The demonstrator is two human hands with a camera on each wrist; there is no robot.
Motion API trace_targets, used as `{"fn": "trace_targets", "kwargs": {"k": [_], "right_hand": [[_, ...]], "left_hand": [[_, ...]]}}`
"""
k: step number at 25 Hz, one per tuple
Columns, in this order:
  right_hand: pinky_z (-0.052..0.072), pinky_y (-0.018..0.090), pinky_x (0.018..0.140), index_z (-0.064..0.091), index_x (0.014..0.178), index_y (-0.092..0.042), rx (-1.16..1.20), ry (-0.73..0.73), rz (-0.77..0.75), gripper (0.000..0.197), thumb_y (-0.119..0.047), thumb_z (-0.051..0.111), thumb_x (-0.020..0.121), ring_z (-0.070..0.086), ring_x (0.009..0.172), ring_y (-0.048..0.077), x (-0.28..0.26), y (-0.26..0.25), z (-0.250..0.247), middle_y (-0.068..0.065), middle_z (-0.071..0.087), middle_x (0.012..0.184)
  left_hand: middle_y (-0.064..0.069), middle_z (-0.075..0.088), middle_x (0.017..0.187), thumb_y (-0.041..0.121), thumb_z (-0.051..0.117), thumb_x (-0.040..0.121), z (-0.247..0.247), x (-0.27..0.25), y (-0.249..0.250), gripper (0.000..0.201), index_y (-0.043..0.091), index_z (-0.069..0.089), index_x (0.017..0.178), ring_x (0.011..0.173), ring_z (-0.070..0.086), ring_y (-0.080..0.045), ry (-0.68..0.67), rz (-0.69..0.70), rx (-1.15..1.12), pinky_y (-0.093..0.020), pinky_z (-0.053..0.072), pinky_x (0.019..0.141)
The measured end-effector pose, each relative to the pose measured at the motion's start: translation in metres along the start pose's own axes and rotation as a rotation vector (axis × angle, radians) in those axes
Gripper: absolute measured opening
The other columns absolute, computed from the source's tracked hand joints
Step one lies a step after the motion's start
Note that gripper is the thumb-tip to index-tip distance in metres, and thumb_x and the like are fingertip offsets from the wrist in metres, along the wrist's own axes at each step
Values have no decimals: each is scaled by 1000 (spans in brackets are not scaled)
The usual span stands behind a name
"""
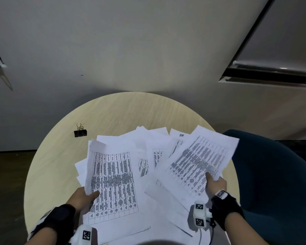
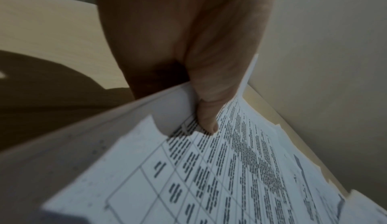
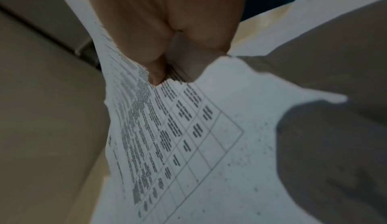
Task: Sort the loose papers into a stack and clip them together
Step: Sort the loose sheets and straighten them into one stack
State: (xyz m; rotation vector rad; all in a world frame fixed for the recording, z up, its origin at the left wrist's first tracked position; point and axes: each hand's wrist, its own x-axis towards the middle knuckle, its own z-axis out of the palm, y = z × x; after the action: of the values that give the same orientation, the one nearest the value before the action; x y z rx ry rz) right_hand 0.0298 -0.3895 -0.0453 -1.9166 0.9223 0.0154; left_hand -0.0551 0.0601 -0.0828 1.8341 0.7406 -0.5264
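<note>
Several loose printed sheets lie fanned over the near half of the round table. My left hand pinches the left edge of a table-printed sheet, thumb on top; the left wrist view shows the thumb pressing that sheet. My right hand pinches the near edge of another printed sheet, lifted at the right; the right wrist view shows the fingers clamped on this sheet. A black binder clip sits apart at the table's left.
The round light-wood table has bare surface at its far half and left side. A dark teal chair stands close on the right. A wall lies just behind the table.
</note>
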Motion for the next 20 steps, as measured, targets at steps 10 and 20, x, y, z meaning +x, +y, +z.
{"fn": "trace_targets", "kwargs": {"k": [10, 20], "right_hand": [[51, 38, 86, 59, 118, -9, 16, -425, -10, 80, -56, 84, 58, 66, 95, 23, -24, -18, 31, 5, 69, 112], [44, 27, 54, 28, 145, -7, -379, -613, 110, 88, -60, 60, 82, 56, 60, 23, -74, -6, 109, 14, 58, 83]], "left_hand": [[-2, 47, 41, 9, 77, 76, 5, -7, 4, 27, 4, 54, 64, 43, 40, -18, 41, -7, -7, -25, 33, 52], [7, 67, 58, 10, 76, 78, 20, -23, 10, 18, 2, 71, 93, 48, 58, -6, 81, 71, -229, -18, 41, 46]]}}
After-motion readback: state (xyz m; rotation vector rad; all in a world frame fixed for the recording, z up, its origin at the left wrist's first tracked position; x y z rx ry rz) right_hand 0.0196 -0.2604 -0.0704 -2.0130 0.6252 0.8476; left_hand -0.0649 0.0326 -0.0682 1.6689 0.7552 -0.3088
